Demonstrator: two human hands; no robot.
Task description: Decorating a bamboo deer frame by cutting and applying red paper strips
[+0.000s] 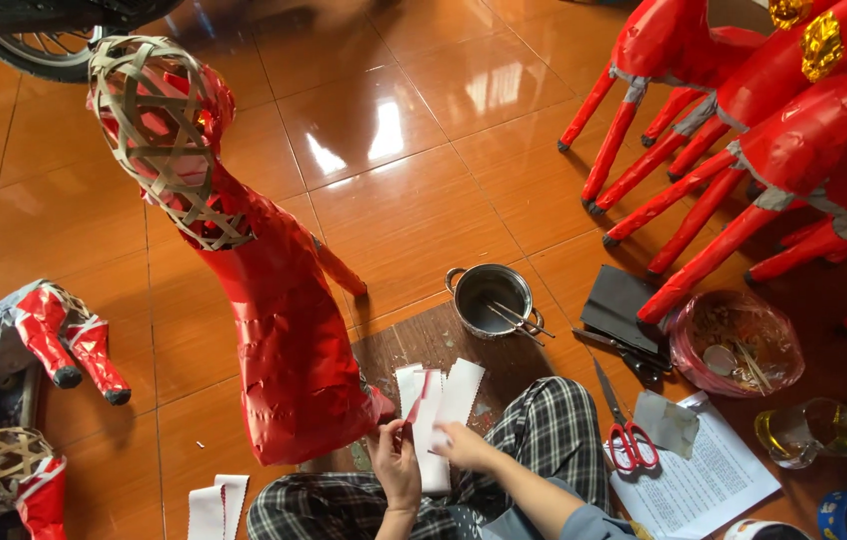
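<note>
White paper strips (441, 400) (scalloped along their edges) are gripped by the left hand (396, 467) and the right hand (464, 446), just beside the red paper-covered horse frame (284, 330), above the lap.

One pot (489, 298), one scissors (626, 428)

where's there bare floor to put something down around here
The widest bare tiles lie between the woven-headed red figure and the red legs. A smaller patch lies left of the figure. Crowded: right of the metal pot, with scissors, pink bowl and printed sheet.
</note>
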